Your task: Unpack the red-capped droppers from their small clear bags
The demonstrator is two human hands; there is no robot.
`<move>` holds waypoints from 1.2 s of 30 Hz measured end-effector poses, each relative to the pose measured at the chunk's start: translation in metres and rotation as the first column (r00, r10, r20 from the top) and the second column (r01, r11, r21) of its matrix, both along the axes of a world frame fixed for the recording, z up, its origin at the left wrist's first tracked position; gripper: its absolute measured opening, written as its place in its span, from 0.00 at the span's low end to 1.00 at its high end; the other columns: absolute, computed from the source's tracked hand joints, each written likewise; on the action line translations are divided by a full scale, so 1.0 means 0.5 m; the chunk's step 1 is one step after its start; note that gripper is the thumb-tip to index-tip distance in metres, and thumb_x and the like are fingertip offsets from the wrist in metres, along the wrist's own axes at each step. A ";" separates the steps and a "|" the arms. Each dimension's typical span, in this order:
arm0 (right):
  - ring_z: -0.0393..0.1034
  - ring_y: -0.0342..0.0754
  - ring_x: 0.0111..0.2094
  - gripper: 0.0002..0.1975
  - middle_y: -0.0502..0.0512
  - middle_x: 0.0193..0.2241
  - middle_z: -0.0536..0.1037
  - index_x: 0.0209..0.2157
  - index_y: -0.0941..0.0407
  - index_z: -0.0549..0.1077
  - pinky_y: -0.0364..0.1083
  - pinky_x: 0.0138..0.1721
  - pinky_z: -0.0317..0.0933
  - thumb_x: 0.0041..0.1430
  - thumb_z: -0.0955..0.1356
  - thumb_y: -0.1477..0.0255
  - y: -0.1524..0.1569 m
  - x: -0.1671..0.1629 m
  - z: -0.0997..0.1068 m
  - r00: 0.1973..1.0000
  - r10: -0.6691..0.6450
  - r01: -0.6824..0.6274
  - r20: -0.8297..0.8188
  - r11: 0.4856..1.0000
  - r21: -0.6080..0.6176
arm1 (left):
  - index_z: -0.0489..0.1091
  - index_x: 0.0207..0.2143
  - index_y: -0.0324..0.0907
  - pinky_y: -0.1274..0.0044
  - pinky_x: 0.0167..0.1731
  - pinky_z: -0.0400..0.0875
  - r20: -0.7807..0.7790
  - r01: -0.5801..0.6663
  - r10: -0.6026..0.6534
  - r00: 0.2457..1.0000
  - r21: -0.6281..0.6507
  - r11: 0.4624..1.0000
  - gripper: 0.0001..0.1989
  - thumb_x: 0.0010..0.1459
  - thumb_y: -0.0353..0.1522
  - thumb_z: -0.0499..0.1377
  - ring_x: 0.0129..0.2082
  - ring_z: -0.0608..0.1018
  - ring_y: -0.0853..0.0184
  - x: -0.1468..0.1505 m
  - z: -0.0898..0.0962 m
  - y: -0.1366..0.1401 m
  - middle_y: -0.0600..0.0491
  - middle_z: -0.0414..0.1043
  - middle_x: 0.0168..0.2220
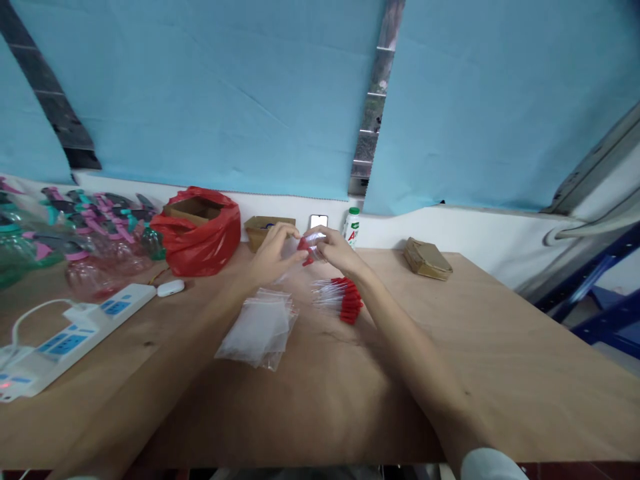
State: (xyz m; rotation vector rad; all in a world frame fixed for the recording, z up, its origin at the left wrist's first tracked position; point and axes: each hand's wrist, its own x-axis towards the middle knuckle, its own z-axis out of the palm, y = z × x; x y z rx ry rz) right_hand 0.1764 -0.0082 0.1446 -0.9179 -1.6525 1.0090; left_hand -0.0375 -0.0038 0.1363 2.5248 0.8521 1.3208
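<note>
My left hand (277, 257) and my right hand (336, 251) are close together above the back of the table, fingers pinched. Between them is a clear plastic bag (293, 249), with small red-handled pieces (304, 248) in or behind it; I cannot tell which. Both hands appear to grip the bag's edges, though the fingers hide part of it. Under my right forearm lies a pile of red-handled tools (350, 300) with thin shiny shafts, like small screwdrivers. A stack of flat clear zip bags (260, 327) rests beside my left forearm.
Along the back stand a red plastic bag (215, 233) around a carton, a small open box (257, 230), a phone (319, 221) and a green-capped bottle (351, 225). Spray bottles (85, 267) crowd the left, near a power strip (75, 337). A brown packet (427, 259) lies right.
</note>
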 end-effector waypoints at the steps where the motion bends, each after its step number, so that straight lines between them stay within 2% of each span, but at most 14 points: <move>1: 0.67 0.44 0.26 0.14 0.48 0.27 0.76 0.42 0.53 0.73 0.43 0.28 0.62 0.51 0.67 0.73 -0.003 0.001 0.005 0.999 -0.013 0.013 -0.030 1.000 0.004 | 0.65 0.57 0.45 0.62 0.62 0.63 -0.030 -0.011 0.011 0.999 -0.003 1.000 0.29 0.60 0.49 0.66 0.61 0.70 0.52 -0.003 -0.006 0.004 0.43 0.67 0.60; 3: 0.67 0.44 0.26 0.13 0.49 0.28 0.77 0.40 0.53 0.73 0.43 0.28 0.61 0.50 0.68 0.72 -0.007 0.004 0.011 0.996 -0.019 0.019 -0.089 1.000 -0.001 | 0.58 0.65 0.46 0.61 0.62 0.64 -0.112 -0.027 0.020 0.993 -0.061 0.998 0.45 0.52 0.51 0.71 0.64 0.69 0.48 -0.008 -0.018 0.011 0.41 0.65 0.65; 4: 0.67 0.44 0.25 0.13 0.49 0.28 0.77 0.40 0.53 0.73 0.43 0.28 0.60 0.50 0.68 0.72 -0.007 0.006 0.012 0.994 -0.010 0.009 -0.105 1.000 -0.013 | 0.56 0.67 0.47 0.61 0.60 0.66 -0.145 -0.040 0.024 0.989 -0.105 0.994 0.47 0.51 0.52 0.72 0.63 0.71 0.47 -0.009 -0.023 0.014 0.40 0.65 0.65; 7: 0.65 0.43 0.24 0.16 0.48 0.29 0.78 0.42 0.53 0.72 0.42 0.26 0.57 0.48 0.69 0.72 -0.001 0.013 0.008 0.994 -0.026 0.022 -0.110 0.999 -0.040 | 0.59 0.66 0.49 0.64 0.55 0.69 -0.161 -0.077 0.048 0.986 -0.178 0.981 0.41 0.57 0.52 0.68 0.60 0.76 0.49 -0.008 -0.034 0.020 0.43 0.73 0.60; 9: 0.66 0.42 0.26 0.18 0.48 0.32 0.77 0.43 0.53 0.70 0.42 0.27 0.58 0.47 0.70 0.72 0.007 0.019 0.003 0.987 -0.120 0.118 -0.107 0.993 -0.018 | 0.62 0.64 0.49 0.67 0.52 0.70 -0.127 -0.083 0.062 0.990 -0.169 0.982 0.36 0.59 0.52 0.66 0.56 0.79 0.51 -0.005 -0.036 0.021 0.45 0.77 0.56; 12: 0.67 0.43 0.30 0.15 0.48 0.34 0.75 0.37 0.53 0.70 0.44 0.32 0.63 0.45 0.73 0.71 0.019 0.031 0.005 0.937 -0.337 0.346 -0.089 0.928 0.134 | 0.65 0.61 0.49 0.73 0.41 0.71 -0.088 -0.082 0.066 0.994 -0.195 0.977 0.31 0.61 0.50 0.65 0.40 0.82 0.59 -0.002 -0.032 0.018 0.49 0.80 0.49; 13: 0.67 0.44 0.31 0.13 0.49 0.33 0.75 0.34 0.53 0.70 0.45 0.34 0.64 0.45 0.74 0.70 0.020 0.035 0.008 0.926 -0.370 0.377 -0.072 0.906 0.192 | 0.65 0.61 0.48 0.75 0.37 0.69 -0.077 -0.081 0.066 0.995 -0.212 0.974 0.30 0.62 0.49 0.65 0.35 0.81 0.62 -0.001 -0.031 0.017 0.50 0.81 0.48; 14: 0.67 0.45 0.32 0.11 0.49 0.32 0.75 0.32 0.54 0.72 0.45 0.36 0.65 0.46 0.74 0.70 0.020 0.039 0.012 0.929 -0.365 0.367 -0.052 0.901 0.233 | 0.66 0.61 0.48 0.76 0.35 0.68 -0.065 -0.078 0.065 0.996 -0.226 0.971 0.29 0.62 0.49 0.64 0.33 0.80 0.64 0.000 -0.030 0.017 0.50 0.80 0.48; 17: 0.71 0.47 0.35 0.09 0.53 0.33 0.79 0.33 0.55 0.77 0.48 0.41 0.67 0.49 0.75 0.67 0.011 0.044 0.025 0.978 -0.206 0.206 -0.025 0.950 0.233 | 0.67 0.59 0.47 0.78 0.33 0.67 -0.029 -0.070 0.065 0.997 -0.236 0.969 0.26 0.63 0.47 0.63 0.33 0.79 0.66 0.001 -0.031 0.017 0.51 0.80 0.49; 21: 0.75 0.48 0.39 0.15 0.56 0.40 0.83 0.41 0.56 0.81 0.47 0.44 0.69 0.51 0.77 0.67 -0.008 0.041 0.035 0.997 -0.066 0.071 -0.033 0.982 0.176 | 0.68 0.59 0.47 0.76 0.39 0.69 0.016 -0.047 0.052 0.999 -0.237 0.970 0.25 0.64 0.46 0.63 0.37 0.79 0.64 0.005 -0.034 0.020 0.52 0.80 0.47; 25: 0.76 0.48 0.40 0.15 0.56 0.40 0.84 0.42 0.57 0.81 0.48 0.46 0.69 0.54 0.77 0.66 -0.021 0.038 0.039 0.999 0.051 -0.052 0.014 0.990 0.134 | 0.68 0.58 0.47 0.75 0.43 0.71 0.037 0.030 -0.022 0.999 -0.246 0.969 0.24 0.64 0.45 0.62 0.44 0.80 0.62 0.010 -0.034 0.018 0.52 0.80 0.47; 28: 0.76 0.48 0.38 0.14 0.55 0.38 0.84 0.42 0.57 0.82 0.48 0.45 0.69 0.54 0.77 0.66 -0.025 0.038 0.039 0.997 0.066 -0.071 0.036 0.988 0.134 | 0.70 0.57 0.46 0.75 0.44 0.71 0.057 0.055 -0.043 0.997 -0.237 0.970 0.22 0.64 0.45 0.63 0.45 0.81 0.62 0.015 -0.035 0.014 0.52 0.80 0.47; 32: 0.75 0.46 0.34 0.15 0.53 0.33 0.83 0.42 0.57 0.82 0.47 0.41 0.69 0.53 0.78 0.65 -0.028 0.039 0.040 0.998 0.024 -0.031 0.055 0.990 0.134 | 0.72 0.55 0.46 0.73 0.49 0.71 0.066 0.095 -0.083 0.994 -0.208 0.973 0.21 0.63 0.44 0.64 0.50 0.80 0.59 0.022 -0.037 0.008 0.50 0.79 0.51; 36: 0.74 0.46 0.32 0.15 0.53 0.31 0.83 0.39 0.58 0.83 0.47 0.38 0.69 0.50 0.79 0.65 -0.028 0.041 0.041 0.999 0.053 -0.052 -0.009 0.996 0.069 | 0.72 0.55 0.46 0.72 0.49 0.72 0.061 0.060 -0.048 0.997 -0.221 0.973 0.23 0.61 0.46 0.66 0.50 0.79 0.58 0.024 -0.037 0.008 0.49 0.79 0.51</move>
